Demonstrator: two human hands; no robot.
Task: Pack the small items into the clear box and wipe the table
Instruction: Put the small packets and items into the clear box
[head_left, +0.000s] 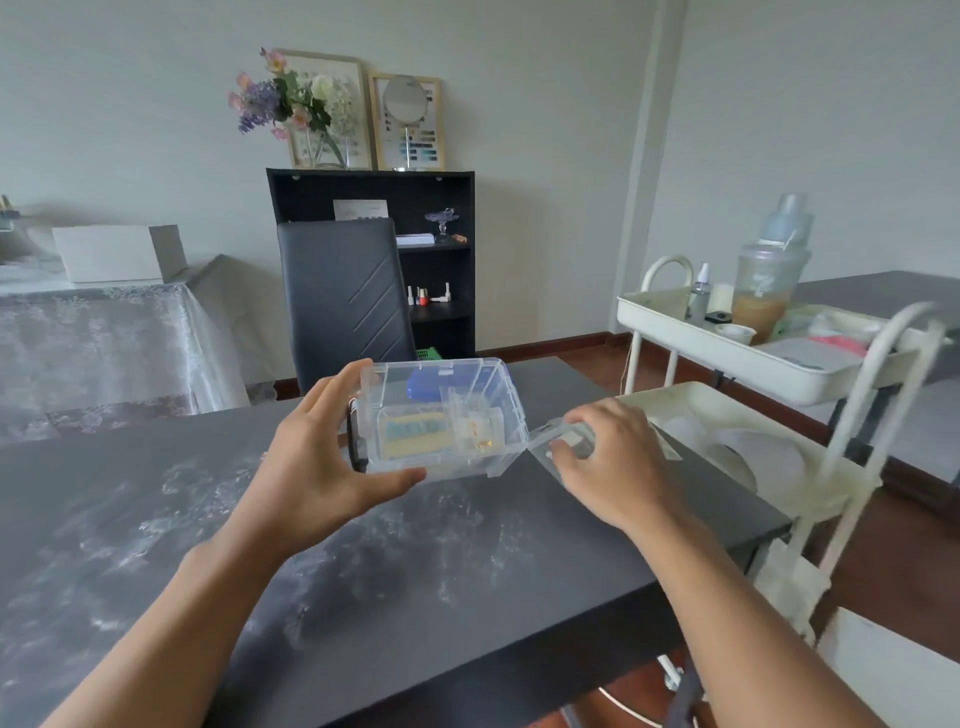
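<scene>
Dusty dark table (415, 545) shows white smears, so I judge wiping not yet done. Clear box (441, 415), near its far right corner, holds small items; left hand (322, 457) grips its end. Right hand (613, 462) curls over the clear lid (558, 439); I judge closing remains.

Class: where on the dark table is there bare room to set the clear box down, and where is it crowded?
Bare: the table left of the left hand, and the near edge between both forearms. Crowded: the far right corner, with the clear box, its lid and the right hand.
</scene>
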